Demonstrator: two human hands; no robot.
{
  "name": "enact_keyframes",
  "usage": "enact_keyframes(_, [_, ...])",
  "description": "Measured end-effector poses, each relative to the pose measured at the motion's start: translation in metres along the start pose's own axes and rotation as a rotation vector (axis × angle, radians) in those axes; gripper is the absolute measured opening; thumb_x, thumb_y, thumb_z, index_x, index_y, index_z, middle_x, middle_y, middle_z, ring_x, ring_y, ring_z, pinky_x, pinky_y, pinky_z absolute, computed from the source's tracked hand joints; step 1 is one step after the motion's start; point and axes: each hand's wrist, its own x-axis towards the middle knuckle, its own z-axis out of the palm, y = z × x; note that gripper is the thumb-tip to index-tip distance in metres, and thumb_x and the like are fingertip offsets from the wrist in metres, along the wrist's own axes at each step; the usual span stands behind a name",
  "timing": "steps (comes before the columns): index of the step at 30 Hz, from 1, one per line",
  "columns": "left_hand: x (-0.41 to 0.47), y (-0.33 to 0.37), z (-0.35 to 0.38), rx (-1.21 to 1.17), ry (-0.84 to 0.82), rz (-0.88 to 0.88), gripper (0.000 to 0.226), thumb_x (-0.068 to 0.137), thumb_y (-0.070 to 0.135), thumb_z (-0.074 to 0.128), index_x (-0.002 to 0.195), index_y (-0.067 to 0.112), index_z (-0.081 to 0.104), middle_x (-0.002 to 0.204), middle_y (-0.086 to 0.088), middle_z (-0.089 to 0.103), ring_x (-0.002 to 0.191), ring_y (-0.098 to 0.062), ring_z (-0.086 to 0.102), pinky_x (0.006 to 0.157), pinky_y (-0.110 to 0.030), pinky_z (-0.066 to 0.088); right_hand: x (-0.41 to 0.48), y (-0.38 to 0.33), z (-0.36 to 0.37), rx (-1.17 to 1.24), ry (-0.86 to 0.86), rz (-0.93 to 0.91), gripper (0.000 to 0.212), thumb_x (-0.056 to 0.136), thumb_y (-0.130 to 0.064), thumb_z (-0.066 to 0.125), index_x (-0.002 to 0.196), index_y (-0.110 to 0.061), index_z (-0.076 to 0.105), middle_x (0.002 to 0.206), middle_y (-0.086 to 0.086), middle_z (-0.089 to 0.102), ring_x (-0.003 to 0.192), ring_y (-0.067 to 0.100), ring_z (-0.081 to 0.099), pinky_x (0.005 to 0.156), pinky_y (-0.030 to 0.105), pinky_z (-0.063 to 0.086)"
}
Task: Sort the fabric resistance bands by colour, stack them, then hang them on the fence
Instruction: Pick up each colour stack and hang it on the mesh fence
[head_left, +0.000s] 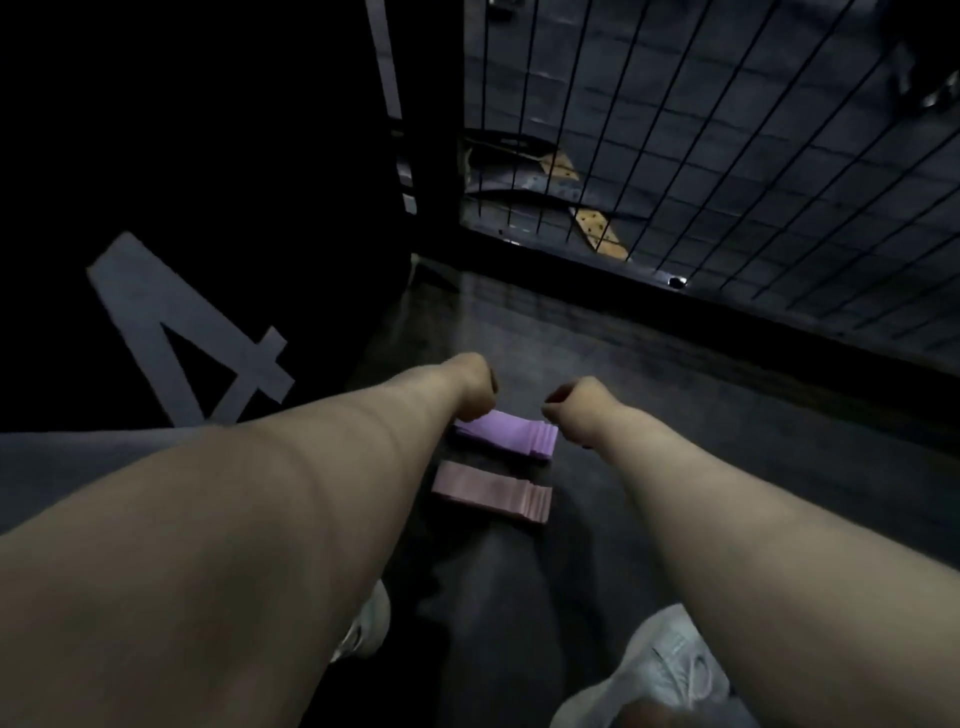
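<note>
Reaching forward and down, both bare arms stretch out over a dark floor, with the wrists bent so that only the backs of the hands face the camera. The left hand sits over the left end of the purple stack of folded bands, and the right hand sits at that stack's right end, covering its upper right corner. The fingers of both hands curl downward and out of sight, so I cannot tell whether either hand grips the purple stack, only touches it, or hangs just above it. The purple stack lies flat on the floor between the two hands, its layered edges showing at the right end. Just nearer the person, parted from it by a thin strip of floor, lies the pink stack, also flat and roughly parallel, with the same layered edges at its right end; neither hand touches it. Beyond the stacks a wire fence runs from the upper middle down toward the right edge, and yellow pieces lie behind its mesh. At the left stands a dark panel bearing a large pale "4". Two white shoes show low down, one under the left forearm, the other beside the right forearm.
</note>
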Motion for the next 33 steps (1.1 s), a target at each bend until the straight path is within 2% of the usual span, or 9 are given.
enact_keyframes(5, [0.041, -0.010, 0.032, -0.247, 0.116, -0.075, 0.026, 0.095, 0.009, 0.056, 0.118, 0.010, 0.068, 0.127, -0.009, 0.065, 0.118, -0.023, 0.060, 0.101, -0.025, 0.041, 0.038, 0.021, 0.028, 0.152, 0.012, 0.117, 0.027, 0.093, -0.018, 0.065, 0.115, -0.003, 0.068, 0.117, 0.016, 0.067, 0.108, 0.031, 0.063, 0.097, 0.038, 0.050])
enact_keyframes(7, [0.056, -0.016, 0.046, -0.283, 0.121, -0.096, 0.027, 0.095, 0.009, 0.057, 0.119, 0.010, 0.068, 0.128, -0.009, 0.065, 0.118, -0.024, 0.060, 0.104, -0.026, 0.042, 0.050, 0.031, 0.040, 0.177, 0.019, 0.140, 0.030, 0.091, -0.020, 0.066, 0.113, 0.000, 0.067, 0.114, 0.017, 0.068, 0.105, 0.032, 0.064, 0.091, 0.033, 0.051])
enact_keyframes(10, [0.071, -0.025, 0.060, -0.294, 0.138, -0.122, 0.027, 0.093, 0.010, 0.060, 0.119, 0.010, 0.069, 0.126, -0.010, 0.066, 0.116, -0.024, 0.062, 0.099, -0.024, 0.043, 0.065, 0.044, 0.056, 0.221, 0.059, 0.196, 0.035, 0.090, -0.022, 0.066, 0.114, 0.002, 0.064, 0.116, 0.020, 0.066, 0.096, 0.027, 0.062, 0.077, 0.027, 0.045])
enact_keyframes(14, [0.086, -0.033, 0.076, -0.286, 0.159, -0.131, 0.030, 0.090, 0.017, 0.067, 0.119, 0.013, 0.069, 0.127, -0.008, 0.066, 0.115, -0.023, 0.062, 0.097, -0.023, 0.044, 0.082, 0.049, 0.073, 0.274, 0.148, 0.338, 0.060, 0.085, -0.036, 0.071, 0.129, -0.002, 0.050, 0.137, 0.022, 0.049, 0.122, 0.038, 0.052, 0.101, 0.040, 0.047])
enact_keyframes(20, [0.096, -0.041, 0.090, -0.252, 0.280, -0.131, 0.037, 0.088, 0.018, 0.068, 0.125, 0.011, 0.065, 0.132, -0.013, 0.056, 0.118, -0.029, 0.058, 0.101, -0.027, 0.043, 0.096, 0.049, 0.091, 0.314, 0.175, 0.392, 0.081, 0.076, -0.040, 0.081, 0.136, -0.005, 0.038, 0.144, 0.019, 0.041, 0.131, 0.039, 0.045, 0.107, 0.042, 0.042])
enact_keyframes(24, [0.100, -0.040, 0.095, -0.204, 0.351, -0.298, 0.047, 0.086, 0.023, 0.068, 0.130, 0.017, 0.054, 0.136, -0.013, 0.040, 0.125, -0.034, 0.046, 0.108, -0.039, 0.040, 0.102, 0.047, 0.096, 0.308, 0.225, 0.466, 0.082, 0.073, -0.034, 0.085, 0.133, -0.005, 0.037, 0.143, 0.017, 0.043, 0.131, 0.037, 0.046, 0.105, 0.042, 0.043])
enact_keyframes(27, [0.104, -0.041, 0.100, -0.206, 0.266, -0.440, 0.051, 0.082, 0.026, 0.070, 0.129, 0.019, 0.053, 0.136, -0.013, 0.046, 0.126, -0.034, 0.050, 0.109, -0.042, 0.040, 0.107, 0.049, 0.101, 0.338, 0.213, 0.489, 0.079, 0.071, -0.032, 0.085, 0.131, -0.005, 0.041, 0.141, 0.018, 0.047, 0.128, 0.037, 0.050, 0.105, 0.042, 0.045])
enact_keyframes(30, [0.107, -0.039, 0.101, -0.267, 0.276, -0.512, 0.048, 0.082, 0.022, 0.068, 0.128, 0.015, 0.056, 0.136, -0.013, 0.053, 0.127, -0.032, 0.052, 0.108, -0.040, 0.042, 0.108, 0.051, 0.104, 0.334, 0.163, 0.457, 0.062, 0.075, -0.032, 0.078, 0.126, -0.010, 0.052, 0.138, 0.017, 0.045, 0.121, 0.038, 0.053, 0.103, 0.039, 0.047])
enact_keyframes(33, [0.107, -0.037, 0.101, -0.336, 0.269, -0.538, 0.042, 0.091, 0.021, 0.061, 0.130, 0.006, 0.058, 0.138, -0.016, 0.055, 0.128, -0.032, 0.052, 0.104, -0.034, 0.043, 0.108, 0.049, 0.103, 0.329, 0.159, 0.442, 0.050, 0.079, -0.028, 0.072, 0.123, -0.012, 0.055, 0.135, 0.017, 0.042, 0.117, 0.037, 0.054, 0.102, 0.036, 0.047])
